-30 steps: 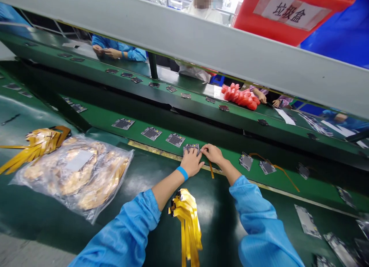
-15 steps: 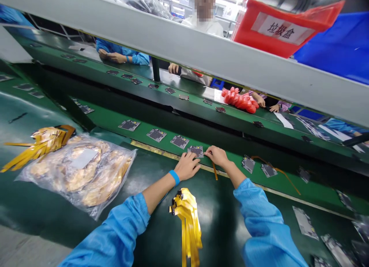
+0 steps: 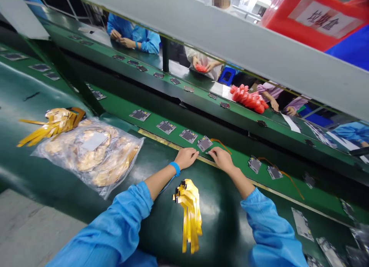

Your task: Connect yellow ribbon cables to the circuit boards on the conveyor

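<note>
My left hand (image 3: 186, 158) rests at the near edge of the green belt (image 3: 150, 126), fingers bent together; what they hold, if anything, is hidden. Just beyond the fingertips lies a dark circuit board (image 3: 205, 143), tilted on the belt, with an orange flex cable (image 3: 221, 144) reaching out to its right. My right hand (image 3: 221, 158) is to the right of that board, its thumb and fingers pinched on something small that I cannot make out. Nearer to me, between my forearms, a bundle of yellow flex cables (image 3: 190, 215) lies on the green table (image 3: 220, 209).
A plastic bag of cables (image 3: 89, 153) and another cable bundle (image 3: 57, 124) lie to the left. More boards (image 3: 166, 127) line the belt. A white shelf beam (image 3: 230, 40) with a red bin (image 3: 314, 19) crosses overhead. People sit across the line.
The board by my hands has turned, and its orange cable now extends to the right instead of toward me. Both hands have drawn back off the board. The view has shifted.
</note>
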Tool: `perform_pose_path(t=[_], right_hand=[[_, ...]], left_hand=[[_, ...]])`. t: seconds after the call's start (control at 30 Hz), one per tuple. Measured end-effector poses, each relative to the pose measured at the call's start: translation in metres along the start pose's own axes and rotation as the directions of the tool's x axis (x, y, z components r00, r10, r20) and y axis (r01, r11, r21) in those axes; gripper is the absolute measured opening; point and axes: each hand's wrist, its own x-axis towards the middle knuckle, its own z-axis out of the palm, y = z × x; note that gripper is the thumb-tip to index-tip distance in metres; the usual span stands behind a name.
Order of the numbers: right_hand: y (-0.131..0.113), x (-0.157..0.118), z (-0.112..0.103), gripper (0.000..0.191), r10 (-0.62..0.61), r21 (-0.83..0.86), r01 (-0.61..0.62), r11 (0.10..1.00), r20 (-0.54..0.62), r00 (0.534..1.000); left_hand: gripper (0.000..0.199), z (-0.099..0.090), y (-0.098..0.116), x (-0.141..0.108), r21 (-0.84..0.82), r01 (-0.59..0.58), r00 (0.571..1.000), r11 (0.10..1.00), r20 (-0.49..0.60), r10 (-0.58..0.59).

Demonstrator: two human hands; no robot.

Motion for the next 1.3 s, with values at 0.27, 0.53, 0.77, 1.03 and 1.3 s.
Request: perform_pose_path(t=[0.27, 0.53, 0.77, 1.03, 1.3], right_hand=[[-0.058, -0.059, 0.027, 0.031, -0.311, 0.338, 0.215, 0.916, 0.264, 0.913], [-0.061, -0.072, 0.045, 0.018, -0.311, 0.451, 0.17, 0.876, 0.259, 0.915], [-0.047, -0.071, 0.058, 0.029, -0.252, 0.639, 0.082, 0.765, 0.179, 0.951], [-0.032, -0.078, 0.054, 0.031, -0.222, 0.668, -0.027, 0.743, 0.285, 0.932], [-0.02, -0.066, 0.04, 0.036, -0.198, 0.724, 0.008, 0.69, 0.178, 0.964]], left_hand=[[0.043, 0.001, -0.002, 0.001, -0.079, 0.037, 0.999, 0.996, -0.023, -0.038], [0.042, -0.001, -0.003, 0.003, -0.102, 0.076, 0.996, 0.992, -0.034, -0.08], [0.014, -0.009, -0.008, 0.041, 0.081, 0.11, 0.994, 0.991, -0.034, -0.108], [0.015, -0.01, -0.004, 0.09, 0.314, 0.099, 0.96, 0.944, 0.221, -0.174], [0.024, 0.002, 0.003, 0.107, 0.347, 0.062, 0.942, 0.936, 0.29, -0.17]])
